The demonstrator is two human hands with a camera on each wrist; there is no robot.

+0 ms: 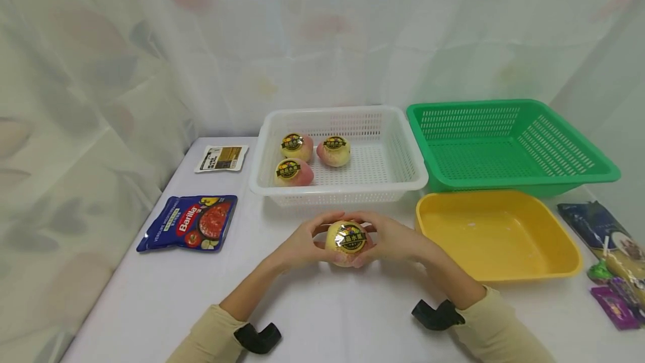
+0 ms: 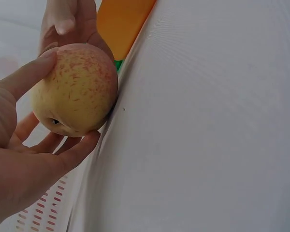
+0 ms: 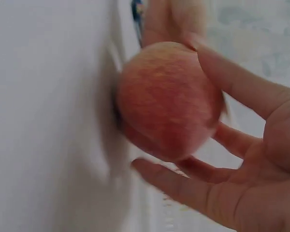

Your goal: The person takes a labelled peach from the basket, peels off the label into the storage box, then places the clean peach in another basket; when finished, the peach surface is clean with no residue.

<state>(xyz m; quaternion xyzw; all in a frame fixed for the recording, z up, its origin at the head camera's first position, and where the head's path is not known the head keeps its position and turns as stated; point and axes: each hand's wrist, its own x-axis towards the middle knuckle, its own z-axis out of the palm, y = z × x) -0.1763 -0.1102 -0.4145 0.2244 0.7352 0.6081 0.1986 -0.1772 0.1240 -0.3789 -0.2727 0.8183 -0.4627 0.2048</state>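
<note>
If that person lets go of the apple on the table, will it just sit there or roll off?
The apple is round, so a nudge would probably roll it. It looks firm, since both hands, left and right, cup it without denting it. The glossy sticker on top may be slightly slippery.

Between my left hand (image 1: 302,246) and my right hand (image 1: 390,242) sits a round yellow-pink apple with a sticker on top (image 1: 346,241), resting on the white worktop (image 1: 312,312). Just beyond my hands stands a white perforated plastic basket (image 1: 403,167), with three more stickered apples (image 1: 297,147) in its left part. To the right of my right hand lies a shallow yellow plastic tray (image 1: 504,240); behind it, beside the white basket, stands a green perforated plastic basket (image 1: 554,150). Left of my left hand lies a blue pasta-sauce pouch (image 1: 188,223), and beyond it a small white packet (image 1: 220,158). Far right of my right hand lie several snack packets (image 1: 610,256).
</note>
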